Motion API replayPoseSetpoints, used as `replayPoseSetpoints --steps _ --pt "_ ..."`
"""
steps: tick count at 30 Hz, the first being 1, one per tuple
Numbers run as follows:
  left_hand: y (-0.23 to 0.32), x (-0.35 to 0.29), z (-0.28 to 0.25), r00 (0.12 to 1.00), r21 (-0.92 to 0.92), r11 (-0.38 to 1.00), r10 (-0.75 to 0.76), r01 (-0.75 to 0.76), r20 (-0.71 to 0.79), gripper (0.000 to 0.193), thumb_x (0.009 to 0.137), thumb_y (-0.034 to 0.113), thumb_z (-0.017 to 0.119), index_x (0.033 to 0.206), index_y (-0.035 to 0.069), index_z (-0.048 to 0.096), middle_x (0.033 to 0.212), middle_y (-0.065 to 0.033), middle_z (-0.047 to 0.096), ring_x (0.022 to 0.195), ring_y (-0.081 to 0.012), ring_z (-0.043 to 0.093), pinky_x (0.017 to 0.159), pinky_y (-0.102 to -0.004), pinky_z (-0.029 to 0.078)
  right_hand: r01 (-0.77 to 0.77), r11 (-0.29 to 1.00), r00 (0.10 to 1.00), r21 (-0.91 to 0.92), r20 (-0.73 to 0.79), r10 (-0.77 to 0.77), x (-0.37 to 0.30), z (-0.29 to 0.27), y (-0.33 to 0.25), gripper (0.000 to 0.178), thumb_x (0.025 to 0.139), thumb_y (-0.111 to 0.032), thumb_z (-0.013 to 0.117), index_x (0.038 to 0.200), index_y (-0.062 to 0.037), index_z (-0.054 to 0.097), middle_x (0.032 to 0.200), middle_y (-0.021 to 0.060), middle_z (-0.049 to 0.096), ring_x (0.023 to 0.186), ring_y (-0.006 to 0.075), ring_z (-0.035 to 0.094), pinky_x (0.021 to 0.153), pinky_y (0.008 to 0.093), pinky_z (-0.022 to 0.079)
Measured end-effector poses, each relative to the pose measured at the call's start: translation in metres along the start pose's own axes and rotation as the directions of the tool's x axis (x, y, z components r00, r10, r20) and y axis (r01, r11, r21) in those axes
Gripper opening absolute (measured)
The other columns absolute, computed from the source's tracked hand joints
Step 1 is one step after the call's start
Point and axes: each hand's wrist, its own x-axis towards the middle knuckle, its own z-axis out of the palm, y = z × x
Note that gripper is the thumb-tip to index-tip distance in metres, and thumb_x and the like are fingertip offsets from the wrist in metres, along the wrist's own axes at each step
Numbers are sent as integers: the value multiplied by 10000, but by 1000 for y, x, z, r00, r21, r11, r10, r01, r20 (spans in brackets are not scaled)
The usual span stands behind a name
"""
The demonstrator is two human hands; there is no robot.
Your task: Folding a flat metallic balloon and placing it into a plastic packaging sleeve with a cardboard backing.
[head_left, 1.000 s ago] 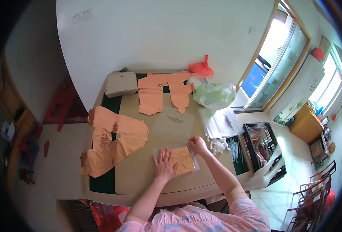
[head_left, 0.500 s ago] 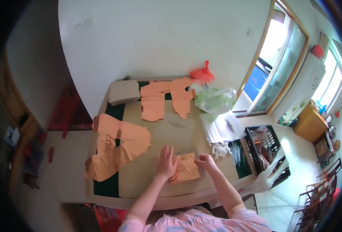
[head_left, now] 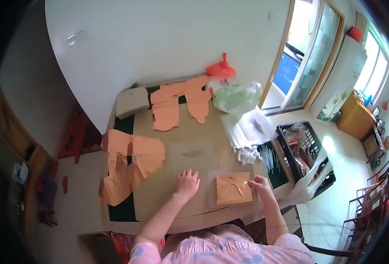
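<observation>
Watching from the head camera, I see the right hand (head_left: 262,186) with thumb and fingertips pinched on the right edge of the folded copper foil packet (head_left: 233,193) — I cannot tell whether they grip foil, the clear film (head_left: 212,194), or both. The packet lies flat near the front edge of the table (head_left: 159,193), with the film showing past its left side. My left hand (head_left: 188,184) is palm down over the brown surface, loosely spread, holding nothing, well apart from the packet. A large foil sheet (head_left: 146,154) with a gap in it lies to the left; another foil piece (head_left: 165,115) lies farther back. Beyond the right hand I have white bits (head_left: 247,155), pale straws (head_left: 269,158) and a black crate (head_left: 314,140).
</observation>
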Motion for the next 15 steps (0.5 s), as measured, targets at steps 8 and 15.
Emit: replayPoseSetpoints --steps 8,15 --pt "-23 40 -10 990 -35 991 133 -132 40 333 813 177 644 1127 77 597 1143 -116 545 1124 -295 514 945 -437 473 -9 999 1000 -32 24 10 8 3 10 134 809 -98 719 797 -15 615 723 20 639 643 74 560 563 236 427" --pt "-26 45 15 961 86 981 189 -175 -203 78 866 81 516 922 59 565 966 -121 577 927 -306 601 724 -413 545 23 996 999 -90 39 -20 13 41 14 168 816 -112 729 850 -1 608 719 25 635 644 79 558 563 237 432"
